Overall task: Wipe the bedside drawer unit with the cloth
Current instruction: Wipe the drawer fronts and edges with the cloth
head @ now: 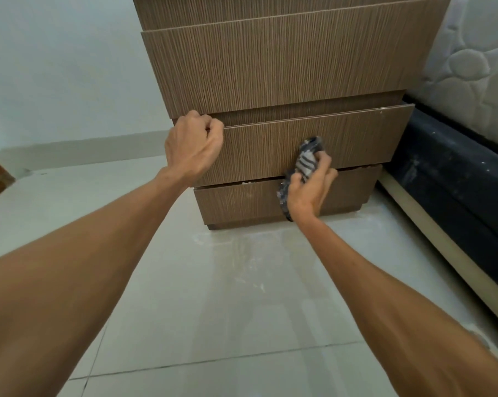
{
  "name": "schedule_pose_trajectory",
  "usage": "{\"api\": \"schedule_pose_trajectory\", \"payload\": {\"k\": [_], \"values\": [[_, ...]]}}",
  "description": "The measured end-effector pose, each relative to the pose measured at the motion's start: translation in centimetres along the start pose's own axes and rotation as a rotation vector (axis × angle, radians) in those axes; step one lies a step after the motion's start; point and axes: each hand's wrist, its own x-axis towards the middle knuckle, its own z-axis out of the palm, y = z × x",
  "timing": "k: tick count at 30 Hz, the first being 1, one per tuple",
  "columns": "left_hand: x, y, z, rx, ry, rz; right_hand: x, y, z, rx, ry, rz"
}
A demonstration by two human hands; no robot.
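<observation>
The brown wood-grain bedside drawer unit [285, 67] stands on the tiled floor ahead of me. Its middle drawer front [356, 136] is pulled out a little. My left hand [193, 144] curls around that drawer's top left corner. My right hand [308, 190] holds a bunched grey and white striped cloth [306, 160] pressed against the lower edge of the middle drawer front, just above the bottom drawer [236, 202]. Part of the cloth hangs below my palm.
A bed with a white quilted mattress [471, 53] and dark base [454, 179] stands close on the right. A pale wall [61, 67] is on the left. The tiled floor [227, 310] in front shows whitish dust smears.
</observation>
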Motion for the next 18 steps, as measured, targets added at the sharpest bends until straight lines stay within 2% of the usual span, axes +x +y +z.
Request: {"api": "schedule_pose_trajectory", "payload": {"k": [4, 9, 10, 12, 14, 16, 18], "values": [[0.1, -0.4, -0.1, 0.009, -0.021, 0.004, -3.6, -0.2, 3.3, -0.178, -0.187, -0.165], [-0.2, -0.5, 0.0, -0.018, -0.013, -0.002, -6.8, 1.5, 4.9, -0.41, -0.609, -0.415], [-0.4, -0.6, -0.1, -0.036, -0.012, 0.013, -7.1, 2.1, 4.6, -0.418, -0.647, -0.429], [-1.4, -1.1, -0.1, -0.031, 0.036, 0.078, -7.3, 3.2, 3.6, -0.369, -0.6, -0.339], [-2.9, -1.9, 0.2, 0.028, 0.156, 0.086, -6.9, 4.1, 1.9, -0.29, -0.486, -0.184], [-4.5, -3.3, 0.9, 0.032, 0.26, -0.089, -5.8, 5.0, -0.3, -0.25, -0.368, -0.052], [-6.1, -4.8, 2.3, -0.021, 0.259, -0.331, -4.4, 6.0, -2.6, -0.257, -0.256, 0.005]]}}
